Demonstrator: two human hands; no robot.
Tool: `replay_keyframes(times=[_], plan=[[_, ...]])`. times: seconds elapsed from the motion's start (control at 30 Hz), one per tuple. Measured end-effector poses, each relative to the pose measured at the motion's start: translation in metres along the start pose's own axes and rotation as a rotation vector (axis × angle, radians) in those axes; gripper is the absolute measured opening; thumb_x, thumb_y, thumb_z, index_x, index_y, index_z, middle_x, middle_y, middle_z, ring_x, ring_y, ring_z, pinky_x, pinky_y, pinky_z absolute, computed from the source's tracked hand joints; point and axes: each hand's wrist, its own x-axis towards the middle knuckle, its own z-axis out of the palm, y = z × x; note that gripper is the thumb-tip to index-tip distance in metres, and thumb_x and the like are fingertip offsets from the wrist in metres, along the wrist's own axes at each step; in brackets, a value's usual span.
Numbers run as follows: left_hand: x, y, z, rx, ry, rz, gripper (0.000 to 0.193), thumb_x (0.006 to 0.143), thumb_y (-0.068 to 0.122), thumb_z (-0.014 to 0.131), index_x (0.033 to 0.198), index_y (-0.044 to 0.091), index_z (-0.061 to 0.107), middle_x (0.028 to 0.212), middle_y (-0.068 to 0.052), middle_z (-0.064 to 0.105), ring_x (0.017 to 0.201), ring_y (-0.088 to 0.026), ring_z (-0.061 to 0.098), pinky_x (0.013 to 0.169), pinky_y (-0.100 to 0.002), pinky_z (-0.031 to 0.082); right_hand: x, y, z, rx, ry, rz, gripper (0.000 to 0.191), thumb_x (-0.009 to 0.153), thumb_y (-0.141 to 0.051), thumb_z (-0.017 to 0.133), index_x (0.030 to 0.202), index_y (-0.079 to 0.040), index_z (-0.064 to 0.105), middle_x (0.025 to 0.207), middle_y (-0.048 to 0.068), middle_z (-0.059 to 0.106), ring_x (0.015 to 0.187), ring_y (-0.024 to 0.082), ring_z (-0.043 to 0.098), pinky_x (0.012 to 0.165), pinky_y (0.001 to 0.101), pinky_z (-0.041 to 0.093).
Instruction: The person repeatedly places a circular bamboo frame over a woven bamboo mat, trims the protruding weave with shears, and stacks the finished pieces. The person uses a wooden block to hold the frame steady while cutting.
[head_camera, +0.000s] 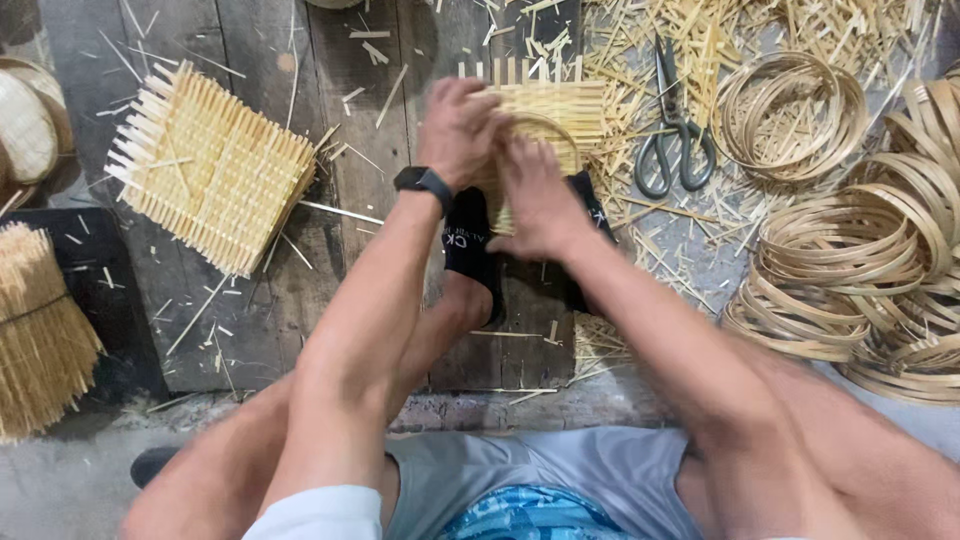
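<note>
**Two hands press a bamboo ring onto a woven mat held between the feet**

Seen from above, a seated person works on a small square woven mat (548, 112) of pale bamboo strips, which lies on dark wooden boards (260, 300) just beyond the toes of two black socks (470, 245). A thin bamboo ring (552, 128) arches across the mat's face. The left hand (458, 130), a black watch (424, 181) on its wrist, curls over the mat's near left corner with the fingers closed down on ring and weave together. The right hand (540, 200) lies flat just beside it, palm pressing on the near edge; its fingertips are hidden, so I cannot tell whether they pinch anything.

Judging from this hold, the work goes best if the ring stays centred on the weave, both hands press evenly, and the feet keep the mat from sliding, so that loose strip ends do not spring out.

Away to the right of the hands lie scissors (675, 140) on a litter of bamboo offcuts (640, 40), and further right, heaps of coiled bamboo hoops (860, 260). Well to the left of the hands rests a stack of finished mats (215, 165), and past it a bundle of sticks (35, 330) on a black board.
</note>
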Motion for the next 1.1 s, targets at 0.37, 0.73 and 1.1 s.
replay_keyframes(times=[0.37,0.73,1.1], plan=[[0.007,-0.012,0.044,-0.452,-0.021,-0.224,0.016,0.093,0.027,0.076,0.105,0.019,0.082,0.116,-0.003,0.071,0.110,-0.021,0.067,0.096,-0.034,0.056,0.008,-0.007,0.061,-0.214,0.242,-0.118,0.096,0.082,-0.061,0.072,0.152,0.000,0.047,0.160,0.030,0.028,0.153,0.048,0.014,0.124,0.0646,0.007],[0.020,-0.010,0.036,-0.372,-0.201,-0.202,0.036,0.103,0.041,0.060,0.106,0.010,0.077,0.094,-0.010,0.072,0.090,-0.028,0.069,0.080,-0.039,0.054,0.065,0.076,0.025,0.501,0.624,-0.011,0.017,0.100,-0.022,0.073,0.115,-0.015,0.077,0.098,0.006,0.071,0.101,0.027,0.060,0.091,0.0467,0.045],[0.035,-0.042,0.068,-0.698,-0.274,-0.425,0.043,0.095,0.040,0.066,0.076,0.001,0.066,0.067,-0.002,0.058,0.063,-0.011,0.049,0.055,-0.033,0.041,0.081,0.108,0.075,0.983,0.304,0.275,0.034,0.111,-0.033,0.054,0.099,-0.005,0.070,0.080,0.009,0.059,0.080,0.022,0.057,0.076,0.0403,0.048]])
